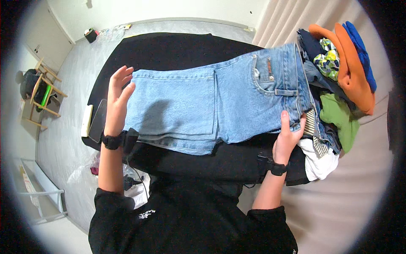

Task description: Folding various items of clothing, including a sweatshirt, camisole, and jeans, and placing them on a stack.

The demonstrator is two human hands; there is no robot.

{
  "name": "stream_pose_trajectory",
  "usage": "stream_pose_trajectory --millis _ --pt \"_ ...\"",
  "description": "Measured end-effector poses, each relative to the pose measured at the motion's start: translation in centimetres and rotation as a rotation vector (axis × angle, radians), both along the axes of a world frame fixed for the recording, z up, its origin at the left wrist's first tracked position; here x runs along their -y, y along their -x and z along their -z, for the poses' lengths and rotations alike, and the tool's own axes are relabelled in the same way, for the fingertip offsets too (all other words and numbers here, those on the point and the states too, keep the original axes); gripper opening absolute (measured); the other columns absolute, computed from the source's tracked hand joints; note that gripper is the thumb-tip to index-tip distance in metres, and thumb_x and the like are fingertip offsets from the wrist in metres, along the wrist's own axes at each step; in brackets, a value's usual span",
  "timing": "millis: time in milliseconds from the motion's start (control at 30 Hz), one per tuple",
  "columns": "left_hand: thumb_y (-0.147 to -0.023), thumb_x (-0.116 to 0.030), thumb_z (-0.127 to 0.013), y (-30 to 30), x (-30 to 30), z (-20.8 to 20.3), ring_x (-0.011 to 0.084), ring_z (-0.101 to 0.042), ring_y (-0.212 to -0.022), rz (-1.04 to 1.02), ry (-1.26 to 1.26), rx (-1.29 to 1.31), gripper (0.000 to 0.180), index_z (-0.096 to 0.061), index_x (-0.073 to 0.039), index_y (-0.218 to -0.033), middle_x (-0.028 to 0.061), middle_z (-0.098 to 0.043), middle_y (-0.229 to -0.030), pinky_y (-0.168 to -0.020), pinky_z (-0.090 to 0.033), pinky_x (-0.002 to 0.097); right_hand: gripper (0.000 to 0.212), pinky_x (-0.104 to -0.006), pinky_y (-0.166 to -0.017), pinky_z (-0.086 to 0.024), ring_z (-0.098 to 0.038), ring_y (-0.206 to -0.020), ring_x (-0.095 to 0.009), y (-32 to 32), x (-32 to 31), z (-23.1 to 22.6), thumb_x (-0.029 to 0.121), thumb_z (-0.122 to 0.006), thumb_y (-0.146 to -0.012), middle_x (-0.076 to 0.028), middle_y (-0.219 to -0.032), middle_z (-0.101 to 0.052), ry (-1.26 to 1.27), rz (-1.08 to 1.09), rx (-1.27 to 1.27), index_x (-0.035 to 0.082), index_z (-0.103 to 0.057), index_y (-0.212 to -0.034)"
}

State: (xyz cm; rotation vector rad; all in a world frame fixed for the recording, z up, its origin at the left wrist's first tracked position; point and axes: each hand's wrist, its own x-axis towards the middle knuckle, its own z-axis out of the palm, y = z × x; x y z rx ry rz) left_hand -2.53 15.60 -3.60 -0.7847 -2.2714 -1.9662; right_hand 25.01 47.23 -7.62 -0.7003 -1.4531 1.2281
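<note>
A pair of light blue jeans (241, 95) lies sideways across the black-covered table (177, 46). The waistband is at the right, and the legs are doubled back over themselves toward the middle. Beside the folded left end my left hand (118, 99) is raised with fingers stretched and thumb apart, holding nothing; whether it touches the denim I cannot tell. At the lower corner of the waistband my right hand (289, 133) grips the jeans, thumb on top and the other fingers partly hidden.
Right of the jeans rises a clothes pile with an orange garment (353, 70), a green one (340, 118) and a white cloth (319, 161). A dark flat device (98, 120) lies at the table's left edge. Wooden chairs (44, 93) stand farther left; a beige curtain (292, 21) hangs behind.
</note>
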Motion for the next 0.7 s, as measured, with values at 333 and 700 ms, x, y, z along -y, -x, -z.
stream_pose_trajectory --millis 333,700 --pt "-0.08 -0.029 -0.079 -8.6 -7.4 4.5 0.036 -0.047 -0.133 0.662 0.788 -0.609 0.061 -0.058 -0.01 -0.134 0.0154 -0.056 -0.14 -0.113 -0.038 0.0466 0.053 -0.031 -0.089 -0.051 -0.06 -0.106 -0.016 -2.0 -3.0 4.9 0.005 -0.067 -0.092 -0.007 -0.125 -0.06 0.454 -0.076 -0.172 0.002 -0.046 -0.141" --pt "-0.093 -0.027 -0.07 1.5 -2.7 -0.3 0.011 -0.058 -0.073 0.219 0.403 -0.143 0.023 -0.067 -0.004 -0.099 -0.0008 -0.064 -0.081 -0.062 -0.046 0.0287 0.052 -0.036 -0.091 -0.051 -0.06 -0.109 -0.02 -2.3 -3.4 4.8 0.002 -0.064 -0.091 -0.009 -0.127 -0.059 0.399 -0.147 -0.216 0.003 -0.045 -0.14"
